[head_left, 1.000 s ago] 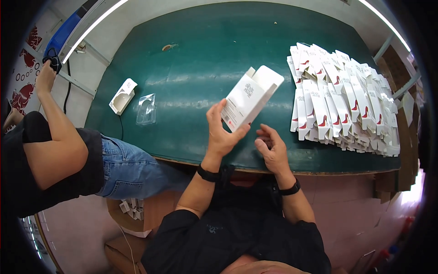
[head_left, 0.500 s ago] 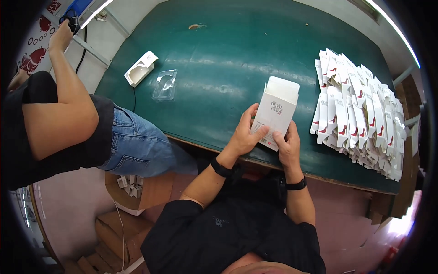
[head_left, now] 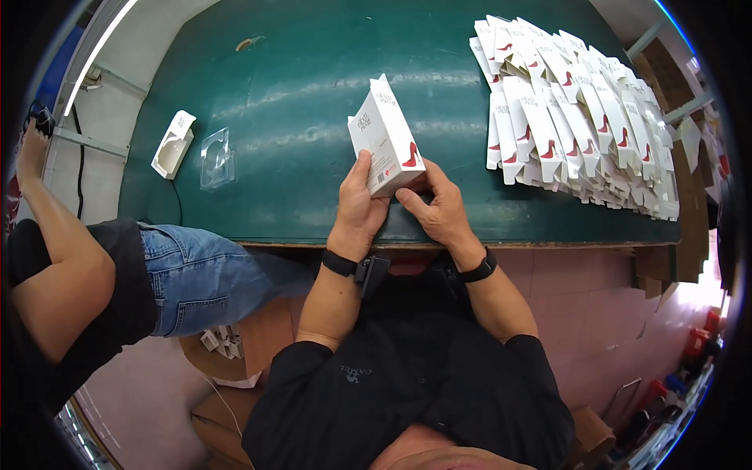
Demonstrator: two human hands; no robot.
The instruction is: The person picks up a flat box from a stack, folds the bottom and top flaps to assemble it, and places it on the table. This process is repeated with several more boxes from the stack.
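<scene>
Above the table's near edge I hold a white carton box point(head_left: 381, 145), opened out into its full shape and tilted. Its narrow side with a red high-heeled shoe faces right, and flaps stand up at its far end. My left hand point(head_left: 359, 202) grips the lower left of the box, thumb lying on the broad printed face. Around the lower right corner closes my right hand point(head_left: 440, 210), its thumb at the bottom edge and its other fingers partly hidden behind the box. Whether the bottom flaps are tucked in, I cannot tell.
A big pile of flattened white cartons point(head_left: 576, 125) covers the right of the green table point(head_left: 298, 157). At the left lie a white box with a cut-out window point(head_left: 173, 146) and a clear plastic tray point(head_left: 217, 160). Another person point(head_left: 192, 274) stands close on my left, beside an open cardboard carton point(head_left: 262, 333).
The box has turned from its broad face to show the narrow side with the red shoe. My right hand has shifted to its lower corner. The whole view has swung to the right.
</scene>
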